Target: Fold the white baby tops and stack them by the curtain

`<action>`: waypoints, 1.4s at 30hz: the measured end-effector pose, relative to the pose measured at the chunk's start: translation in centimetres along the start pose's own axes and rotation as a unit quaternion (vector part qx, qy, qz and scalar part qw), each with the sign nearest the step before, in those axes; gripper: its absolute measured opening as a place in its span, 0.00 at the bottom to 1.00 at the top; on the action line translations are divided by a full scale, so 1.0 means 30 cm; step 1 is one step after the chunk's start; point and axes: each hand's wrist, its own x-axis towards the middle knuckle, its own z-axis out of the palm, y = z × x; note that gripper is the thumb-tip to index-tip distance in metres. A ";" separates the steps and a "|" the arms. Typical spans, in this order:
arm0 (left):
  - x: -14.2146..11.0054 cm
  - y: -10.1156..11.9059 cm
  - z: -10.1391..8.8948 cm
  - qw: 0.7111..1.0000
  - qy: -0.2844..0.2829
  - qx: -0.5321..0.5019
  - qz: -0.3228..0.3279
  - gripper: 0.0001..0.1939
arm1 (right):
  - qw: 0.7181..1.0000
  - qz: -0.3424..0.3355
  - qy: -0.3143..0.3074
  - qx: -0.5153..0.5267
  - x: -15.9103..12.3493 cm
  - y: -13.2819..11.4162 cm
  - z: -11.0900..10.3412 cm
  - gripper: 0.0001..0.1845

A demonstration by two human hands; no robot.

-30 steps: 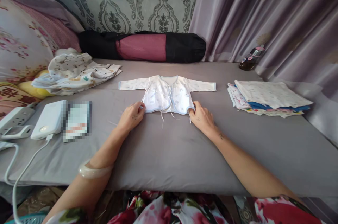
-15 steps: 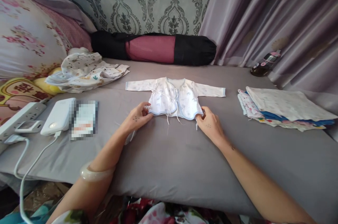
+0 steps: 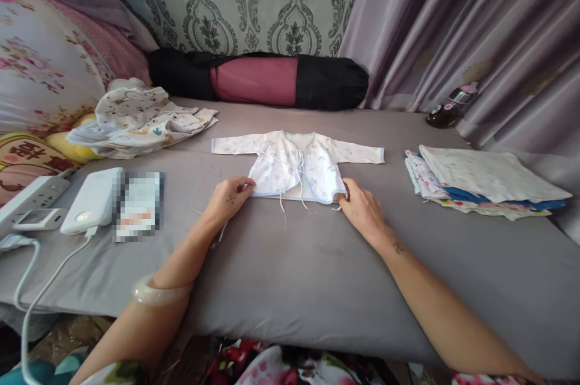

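A white baby shirt [image 3: 296,164] with pale blue trim and thin ties lies spread in front of me, its sleeves stretched out to both sides. My left hand [image 3: 231,196] pinches its lower left corner between thumb and fingers. At the lower right corner, my right hand [image 3: 361,207] grips the hem, the fingertips partly hidden behind the hand. Loose tie ends hang below the front hem, and the back panel's edge shows beneath it.
Folded clothes [image 3: 489,176] are stacked at the right, with a dark bottle [image 3: 453,106] behind. A crumpled patterned cloth [image 3: 145,119] lies at the back left. A white power bank [image 3: 93,200] and power strip [image 3: 34,200] sit at the left. A black-and-pink rolled bag [image 3: 258,80] lies along the wall.
The shirt's lower hem has been drawn straighter, and more of the back panel's edge shows. Both hands stay at the hem corners. The whole view has shifted slightly.
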 end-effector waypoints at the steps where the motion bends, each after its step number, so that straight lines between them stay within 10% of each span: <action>1: 0.001 -0.003 0.000 1.000 -0.002 0.014 0.008 0.18 | 1.000 -0.002 -0.003 0.000 0.000 0.003 0.001 0.21; 7: 0.000 -0.025 0.013 0.995 -0.009 0.087 0.053 0.18 | 0.996 -0.042 0.079 -0.024 -0.008 0.014 0.024 0.25; 11: -0.004 -0.018 0.012 0.981 0.021 0.154 0.113 0.16 | 0.962 -0.187 0.179 -0.089 -0.011 0.020 0.029 0.31; 18: -0.007 0.075 -0.030 0.943 -0.055 0.284 0.166 0.15 | 0.906 -0.378 0.088 -0.170 -0.027 -0.005 -0.035 0.27; 29: 0.086 0.278 0.214 0.980 -0.001 0.097 0.175 0.15 | 0.989 -0.139 -0.046 -0.033 0.074 -0.281 -0.039 0.16; 42: 0.052 0.235 0.231 0.986 0.002 0.083 0.145 0.17 | 0.982 -0.069 -0.090 0.154 0.234 -0.157 0.026 0.08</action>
